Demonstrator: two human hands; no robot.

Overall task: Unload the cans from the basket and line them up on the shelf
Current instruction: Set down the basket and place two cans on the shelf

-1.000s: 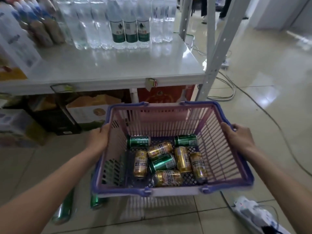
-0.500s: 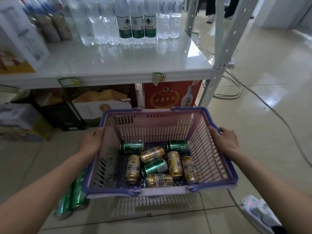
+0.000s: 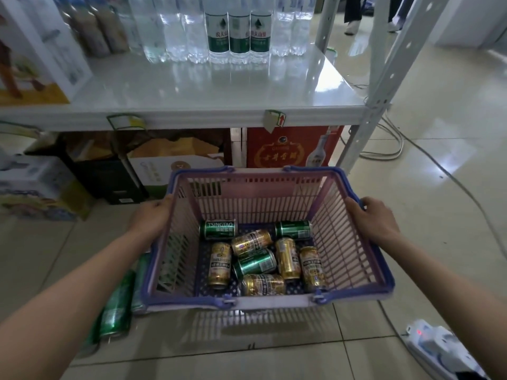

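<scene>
A pink basket with a blue rim (image 3: 381, 275) hangs just above the tiled floor in front of the white shelf (image 3: 208, 89). My left hand (image 3: 152, 216) grips its left rim and my right hand (image 3: 374, 219) grips its right rim. Inside lie several cans on their sides: green ones such as the Tsingtao can (image 3: 218, 229) and gold ones such as the can (image 3: 287, 258). Green cans (image 3: 116, 311) also lie on the floor under my left forearm.
Water bottles (image 3: 238, 28) stand along the back of the shelf, with a white box (image 3: 41, 50) at the left. Cardboard boxes (image 3: 175, 165) and a red carton (image 3: 290, 149) sit under it. A power strip (image 3: 441, 349) and cables lie on the floor at right.
The basket, held in both hands, has sunk lower and come slightly closer to the floor. More of the shelf top shows.
</scene>
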